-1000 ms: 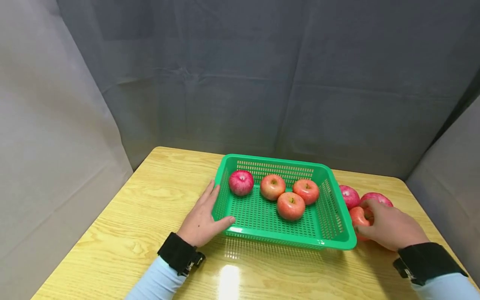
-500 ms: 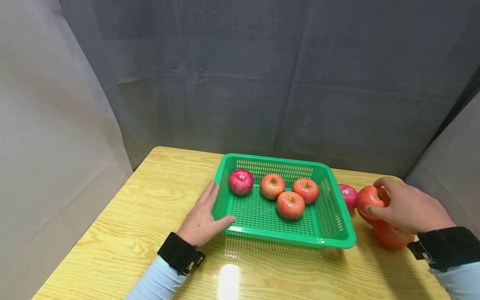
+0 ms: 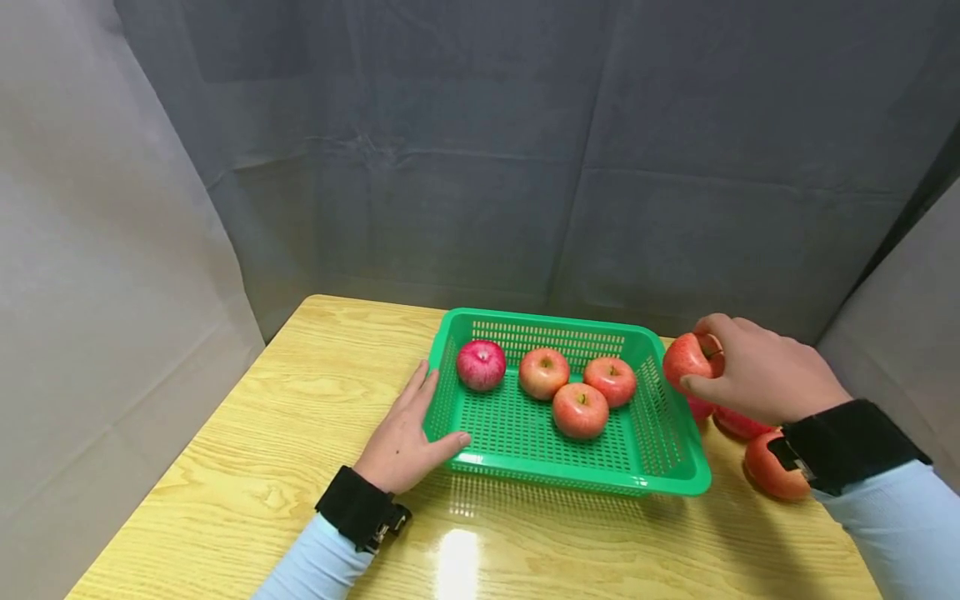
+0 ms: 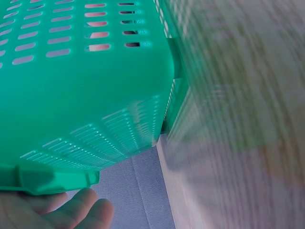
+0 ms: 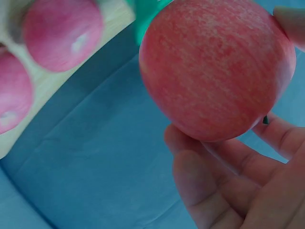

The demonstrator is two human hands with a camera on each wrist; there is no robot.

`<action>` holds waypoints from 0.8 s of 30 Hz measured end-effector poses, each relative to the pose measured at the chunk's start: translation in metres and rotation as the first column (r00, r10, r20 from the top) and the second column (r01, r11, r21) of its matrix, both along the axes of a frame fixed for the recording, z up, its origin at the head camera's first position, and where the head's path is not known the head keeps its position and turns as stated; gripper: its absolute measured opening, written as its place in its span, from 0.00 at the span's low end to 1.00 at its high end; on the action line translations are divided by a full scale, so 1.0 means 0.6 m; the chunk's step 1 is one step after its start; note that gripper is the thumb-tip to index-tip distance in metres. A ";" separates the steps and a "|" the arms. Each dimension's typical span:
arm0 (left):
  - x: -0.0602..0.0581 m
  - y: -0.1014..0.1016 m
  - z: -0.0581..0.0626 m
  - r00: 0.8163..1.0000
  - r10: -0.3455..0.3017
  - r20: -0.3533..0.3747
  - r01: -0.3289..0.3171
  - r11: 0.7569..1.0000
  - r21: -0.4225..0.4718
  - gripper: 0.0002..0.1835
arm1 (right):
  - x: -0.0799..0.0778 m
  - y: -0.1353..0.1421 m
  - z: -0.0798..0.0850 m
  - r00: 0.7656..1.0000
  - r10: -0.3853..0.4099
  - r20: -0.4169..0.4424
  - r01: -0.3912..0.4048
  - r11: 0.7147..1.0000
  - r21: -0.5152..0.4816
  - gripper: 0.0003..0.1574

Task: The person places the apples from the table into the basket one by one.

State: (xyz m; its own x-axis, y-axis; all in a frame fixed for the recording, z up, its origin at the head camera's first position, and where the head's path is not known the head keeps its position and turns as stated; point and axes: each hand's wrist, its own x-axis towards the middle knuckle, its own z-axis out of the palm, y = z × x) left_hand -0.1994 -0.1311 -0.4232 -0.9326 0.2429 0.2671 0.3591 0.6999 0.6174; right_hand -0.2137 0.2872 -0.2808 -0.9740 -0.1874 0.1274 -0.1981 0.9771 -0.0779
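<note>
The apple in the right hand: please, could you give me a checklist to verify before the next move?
1. Held apple secure: ok, right hand grips it with thumb and fingers.
2. Basket upright: ok.
3. Left hand at the basket's left end: ok.
4. Room inside: ok, bare floor at front left.
5. Apple above that bare floor: not ok, it is near the right rim.
6. Apple's palm side undamaged: cannot tell, hidden.

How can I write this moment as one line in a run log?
Right grip: holds apple aloft | left grip: at basket rim | basket: four apples | table, right of basket: three apples
</note>
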 end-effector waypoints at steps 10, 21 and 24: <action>0.001 0.001 0.001 1.000 0.003 0.010 -0.003 1.000 0.003 0.56 | -0.027 -0.093 0.012 0.988 0.152 -0.031 -0.150 0.987 0.051 0.37; 0.001 0.005 -0.002 1.000 -0.013 0.008 0.013 1.000 0.021 0.54 | -0.047 -0.183 -0.024 0.954 0.300 -0.024 -0.298 0.953 0.043 0.35; -0.001 0.007 -0.003 1.000 -0.019 -0.002 0.019 1.000 0.019 0.54 | -0.051 -0.199 -0.037 0.950 0.310 -0.028 -0.309 0.950 0.040 0.34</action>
